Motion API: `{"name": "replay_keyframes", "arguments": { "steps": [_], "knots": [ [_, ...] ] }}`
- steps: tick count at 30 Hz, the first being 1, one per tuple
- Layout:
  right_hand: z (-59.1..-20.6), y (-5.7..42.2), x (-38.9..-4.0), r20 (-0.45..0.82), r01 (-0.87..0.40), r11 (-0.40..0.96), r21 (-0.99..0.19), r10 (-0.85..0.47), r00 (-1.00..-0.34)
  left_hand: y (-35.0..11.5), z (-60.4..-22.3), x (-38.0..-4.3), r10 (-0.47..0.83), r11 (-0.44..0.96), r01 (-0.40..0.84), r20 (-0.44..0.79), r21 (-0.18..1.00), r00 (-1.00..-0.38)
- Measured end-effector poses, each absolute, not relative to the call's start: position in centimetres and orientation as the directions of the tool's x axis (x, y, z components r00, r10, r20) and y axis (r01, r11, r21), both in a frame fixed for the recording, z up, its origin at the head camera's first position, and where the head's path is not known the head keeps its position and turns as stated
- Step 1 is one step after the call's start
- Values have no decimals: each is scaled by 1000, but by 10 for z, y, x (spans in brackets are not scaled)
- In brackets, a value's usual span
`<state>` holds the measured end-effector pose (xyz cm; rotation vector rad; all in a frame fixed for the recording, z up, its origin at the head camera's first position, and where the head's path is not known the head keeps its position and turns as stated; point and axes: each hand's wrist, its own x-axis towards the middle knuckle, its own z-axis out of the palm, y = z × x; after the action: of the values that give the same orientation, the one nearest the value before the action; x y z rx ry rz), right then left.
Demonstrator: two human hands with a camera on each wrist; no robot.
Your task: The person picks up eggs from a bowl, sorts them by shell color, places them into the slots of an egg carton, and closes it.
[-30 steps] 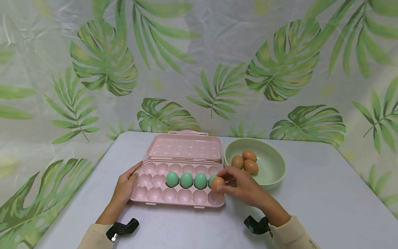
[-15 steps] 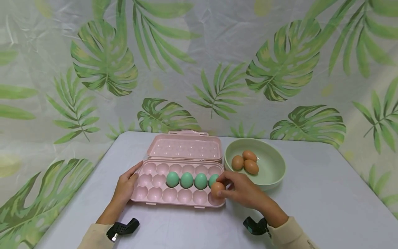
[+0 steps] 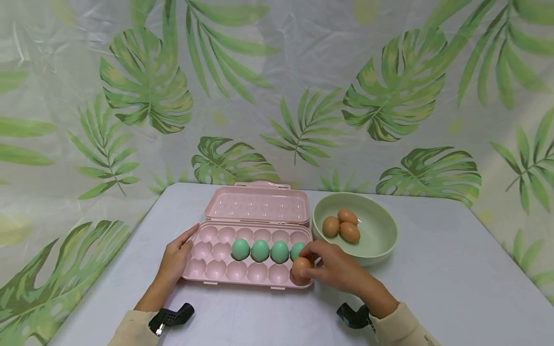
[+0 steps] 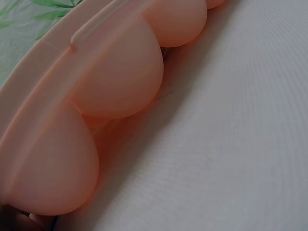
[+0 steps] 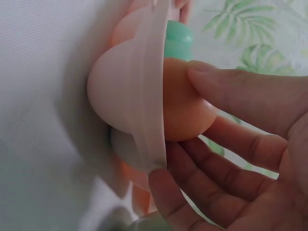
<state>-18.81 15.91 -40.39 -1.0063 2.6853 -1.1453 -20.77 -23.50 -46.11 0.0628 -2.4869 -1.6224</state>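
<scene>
A pink egg box (image 3: pixel 259 278) lies with its lid (image 3: pixel 256 204) folded back. My left hand (image 3: pixel 173 259) holds the box at its left end; the left wrist view shows mainly the underside of its cups (image 4: pixel 122 72). My right hand (image 3: pixel 335 266) pinches a brown egg (image 3: pixel 301 270) between thumb and fingers. That egg sits in the front-row cup at the right end, as the right wrist view also shows, its lower part hidden by the rim. Several green eggs (image 3: pixel 260 251) stand in the middle row, the rightmost partly covered by my right fingers.
Behind my right hand is a light green bowl (image 3: pixel 376 230) with three brown eggs (image 3: pixel 349 232) in it. A white cloth (image 3: pixel 242 317) covers the table. A leaf-patterned curtain (image 3: pixel 303 72) hangs behind it.
My right hand has lowered the brown egg and brought it toward me, from beside the rightmost green egg into the front corner cup. The left hand keeps its place.
</scene>
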Motion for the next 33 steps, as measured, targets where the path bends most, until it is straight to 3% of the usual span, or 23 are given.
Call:
{"name": "replay_keyframes", "arguments": {
  "steps": [33],
  "knots": [
    [-404,158,-187,201,-565,540,-624,-588,-784,-234,-460,-206,-133,407,45,108,912,-985]
  ]
}}
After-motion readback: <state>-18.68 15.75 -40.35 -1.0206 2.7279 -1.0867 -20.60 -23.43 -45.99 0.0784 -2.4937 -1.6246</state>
